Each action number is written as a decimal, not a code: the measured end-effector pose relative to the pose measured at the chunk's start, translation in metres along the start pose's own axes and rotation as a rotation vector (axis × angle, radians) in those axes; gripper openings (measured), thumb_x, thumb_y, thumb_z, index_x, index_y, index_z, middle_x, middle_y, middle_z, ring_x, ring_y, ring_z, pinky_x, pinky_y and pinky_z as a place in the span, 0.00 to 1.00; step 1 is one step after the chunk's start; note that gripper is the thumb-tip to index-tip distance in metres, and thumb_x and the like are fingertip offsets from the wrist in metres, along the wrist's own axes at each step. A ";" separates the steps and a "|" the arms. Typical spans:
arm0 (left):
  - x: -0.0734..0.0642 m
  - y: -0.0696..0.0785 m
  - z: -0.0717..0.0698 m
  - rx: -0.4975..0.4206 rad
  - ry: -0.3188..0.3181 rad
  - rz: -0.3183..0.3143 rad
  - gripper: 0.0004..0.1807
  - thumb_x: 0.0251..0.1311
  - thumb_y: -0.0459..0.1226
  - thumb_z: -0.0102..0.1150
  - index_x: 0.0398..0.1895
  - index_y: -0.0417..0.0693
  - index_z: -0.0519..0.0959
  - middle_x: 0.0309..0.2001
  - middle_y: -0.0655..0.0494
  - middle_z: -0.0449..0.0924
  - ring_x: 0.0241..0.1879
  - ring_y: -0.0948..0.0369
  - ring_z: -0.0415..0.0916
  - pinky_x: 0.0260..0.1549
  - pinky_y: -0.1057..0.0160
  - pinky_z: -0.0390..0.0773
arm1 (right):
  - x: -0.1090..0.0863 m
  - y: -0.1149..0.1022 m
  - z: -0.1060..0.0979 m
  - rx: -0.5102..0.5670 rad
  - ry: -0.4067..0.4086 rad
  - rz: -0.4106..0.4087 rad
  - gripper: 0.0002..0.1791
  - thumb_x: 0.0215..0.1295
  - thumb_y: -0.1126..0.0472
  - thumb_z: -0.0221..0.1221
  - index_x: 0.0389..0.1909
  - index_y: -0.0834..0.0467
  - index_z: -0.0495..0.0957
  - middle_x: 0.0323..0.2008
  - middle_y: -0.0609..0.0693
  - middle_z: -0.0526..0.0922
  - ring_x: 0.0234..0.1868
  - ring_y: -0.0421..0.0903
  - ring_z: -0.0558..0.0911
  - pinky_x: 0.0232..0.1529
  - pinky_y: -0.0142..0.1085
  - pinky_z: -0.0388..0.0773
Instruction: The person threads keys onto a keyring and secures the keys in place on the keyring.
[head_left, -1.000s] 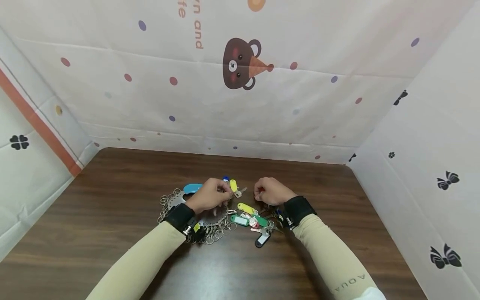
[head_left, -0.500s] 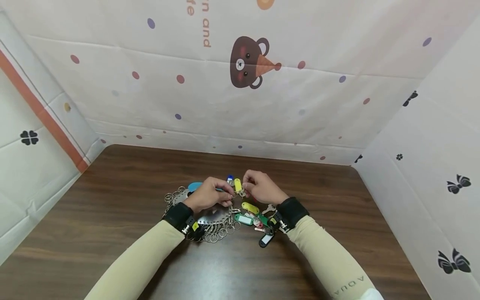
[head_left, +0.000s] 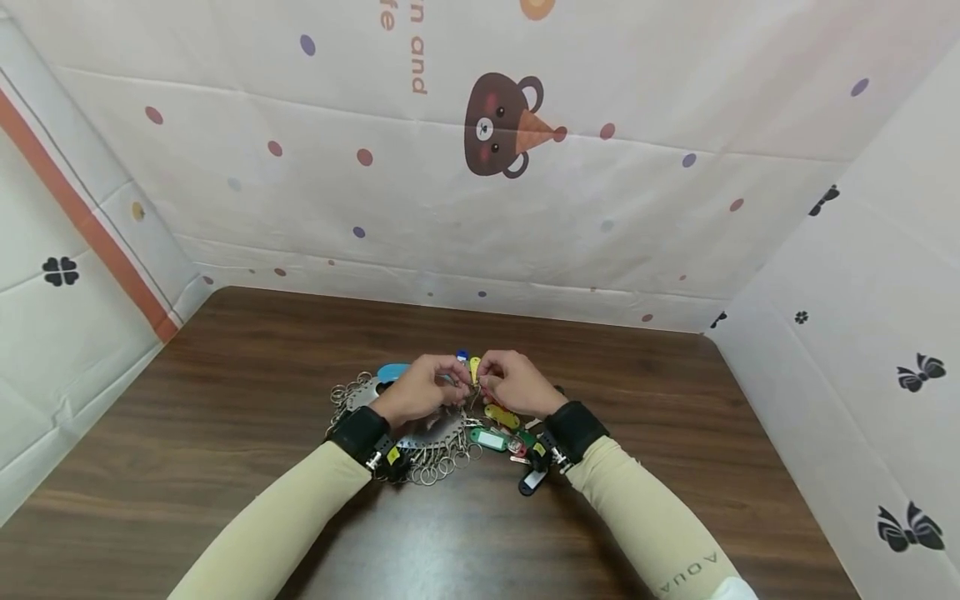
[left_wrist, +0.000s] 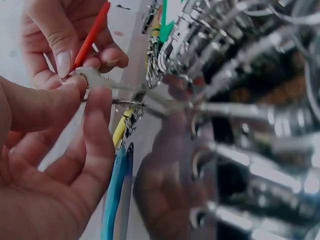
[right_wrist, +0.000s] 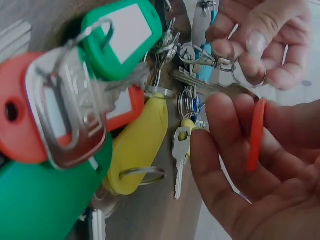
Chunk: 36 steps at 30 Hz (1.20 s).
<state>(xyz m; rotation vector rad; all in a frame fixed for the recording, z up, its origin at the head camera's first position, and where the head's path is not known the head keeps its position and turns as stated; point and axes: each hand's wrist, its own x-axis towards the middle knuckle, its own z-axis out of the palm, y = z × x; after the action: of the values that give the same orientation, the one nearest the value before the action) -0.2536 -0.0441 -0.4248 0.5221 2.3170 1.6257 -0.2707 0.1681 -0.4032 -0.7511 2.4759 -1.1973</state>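
Note:
In the head view my left hand [head_left: 423, 390] and right hand [head_left: 517, 385] meet fingertip to fingertip at the far right edge of a round metal disc [head_left: 442, 432] hung with clasps and rings. My left thumb and fingers pinch a small key ring [right_wrist: 242, 75], which hangs from a metal clasp [right_wrist: 212, 61] in the right wrist view. Between my right thumb and fingers is a thin red key tag [right_wrist: 257, 135], seen edge-on. With it goes a metal key [right_wrist: 215, 86], its head [left_wrist: 92, 77] right at both hands' fingertips.
Right of the disc lie several tagged keys, among them a yellow tag [head_left: 501, 416], a green tag [head_left: 489, 439] and a black tag [head_left: 532, 481]. A blue oval piece [head_left: 391, 372] shows behind the disc. Printed cloth walls [head_left: 600, 225] border the wooden table [head_left: 285, 350].
My right hand has moved left from beyond the tagged keys until its fingertips meet my left hand's. The left hand stays nearly in place, while the head view has shifted slightly.

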 end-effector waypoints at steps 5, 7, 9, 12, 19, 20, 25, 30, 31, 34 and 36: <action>0.003 -0.001 0.000 -0.052 -0.024 0.027 0.09 0.67 0.22 0.56 0.46 0.38 0.77 0.40 0.44 0.86 0.38 0.54 0.87 0.35 0.61 0.83 | -0.001 -0.001 -0.001 -0.090 -0.035 -0.035 0.11 0.75 0.71 0.52 0.41 0.64 0.84 0.30 0.56 0.85 0.28 0.40 0.79 0.31 0.30 0.76; 0.003 -0.001 0.000 -0.071 -0.005 0.028 0.06 0.68 0.23 0.58 0.43 0.38 0.74 0.37 0.42 0.88 0.37 0.55 0.87 0.39 0.59 0.85 | -0.002 -0.002 -0.001 -0.112 -0.047 -0.045 0.11 0.74 0.70 0.53 0.40 0.63 0.85 0.30 0.54 0.86 0.29 0.38 0.80 0.33 0.29 0.77; 0.003 0.000 0.000 -0.075 0.020 0.020 0.06 0.69 0.27 0.62 0.39 0.39 0.73 0.35 0.43 0.90 0.35 0.55 0.88 0.39 0.57 0.87 | -0.002 -0.002 -0.001 -0.098 -0.050 -0.037 0.11 0.74 0.70 0.53 0.40 0.63 0.85 0.28 0.53 0.85 0.26 0.38 0.79 0.30 0.29 0.76; 0.003 0.000 0.001 -0.061 0.040 0.023 0.08 0.69 0.31 0.64 0.36 0.40 0.74 0.35 0.44 0.90 0.36 0.55 0.89 0.40 0.55 0.87 | -0.003 -0.002 -0.002 -0.049 -0.052 -0.019 0.11 0.74 0.71 0.52 0.39 0.63 0.84 0.25 0.52 0.83 0.22 0.39 0.76 0.26 0.29 0.71; 0.000 -0.006 0.004 -0.007 0.032 0.034 0.07 0.70 0.37 0.64 0.35 0.43 0.85 0.37 0.48 0.88 0.37 0.58 0.85 0.42 0.59 0.84 | -0.007 -0.001 0.000 0.089 -0.095 0.025 0.13 0.74 0.73 0.48 0.40 0.66 0.82 0.27 0.53 0.82 0.22 0.40 0.76 0.23 0.30 0.70; -0.001 -0.007 0.004 0.012 0.022 0.045 0.07 0.71 0.37 0.63 0.37 0.43 0.86 0.39 0.48 0.88 0.38 0.59 0.84 0.42 0.60 0.83 | -0.008 -0.001 0.001 0.097 -0.097 0.025 0.13 0.74 0.73 0.48 0.40 0.67 0.82 0.27 0.54 0.82 0.23 0.40 0.77 0.24 0.30 0.71; -0.003 -0.009 0.003 0.068 -0.010 0.081 0.08 0.72 0.36 0.62 0.42 0.44 0.90 0.46 0.48 0.89 0.43 0.62 0.83 0.44 0.63 0.83 | -0.008 -0.001 0.001 0.096 -0.079 0.026 0.12 0.76 0.71 0.50 0.40 0.67 0.83 0.28 0.56 0.84 0.25 0.41 0.80 0.26 0.31 0.74; -0.003 -0.006 0.004 0.070 -0.010 0.098 0.07 0.68 0.33 0.65 0.43 0.41 0.89 0.45 0.45 0.89 0.42 0.61 0.84 0.42 0.64 0.84 | -0.006 0.000 -0.001 0.039 -0.057 0.012 0.11 0.77 0.70 0.52 0.40 0.65 0.83 0.29 0.55 0.86 0.28 0.40 0.81 0.30 0.31 0.78; -0.004 -0.005 0.004 0.074 -0.008 0.096 0.07 0.67 0.33 0.66 0.43 0.40 0.89 0.45 0.45 0.89 0.42 0.61 0.84 0.42 0.64 0.85 | -0.006 0.000 -0.001 0.038 -0.058 0.013 0.11 0.77 0.70 0.52 0.40 0.65 0.83 0.29 0.55 0.86 0.28 0.39 0.82 0.31 0.31 0.78; -0.005 -0.003 0.007 0.098 0.006 0.091 0.07 0.67 0.34 0.67 0.43 0.41 0.89 0.43 0.46 0.90 0.40 0.62 0.84 0.41 0.64 0.85 | -0.007 0.001 -0.001 0.039 -0.054 0.021 0.11 0.77 0.69 0.52 0.41 0.64 0.84 0.30 0.55 0.87 0.29 0.40 0.83 0.31 0.31 0.79; -0.005 -0.002 0.008 0.112 0.013 0.081 0.07 0.67 0.35 0.67 0.43 0.42 0.89 0.42 0.47 0.90 0.40 0.63 0.85 0.40 0.65 0.84 | -0.007 0.001 -0.001 0.028 -0.044 0.023 0.11 0.77 0.69 0.53 0.41 0.64 0.84 0.30 0.54 0.87 0.29 0.40 0.82 0.30 0.31 0.78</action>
<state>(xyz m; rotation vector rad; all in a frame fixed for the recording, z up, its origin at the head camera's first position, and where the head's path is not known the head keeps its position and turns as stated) -0.2462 -0.0400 -0.4293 0.6399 2.4370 1.5440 -0.2655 0.1731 -0.4035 -0.7318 2.4209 -1.1925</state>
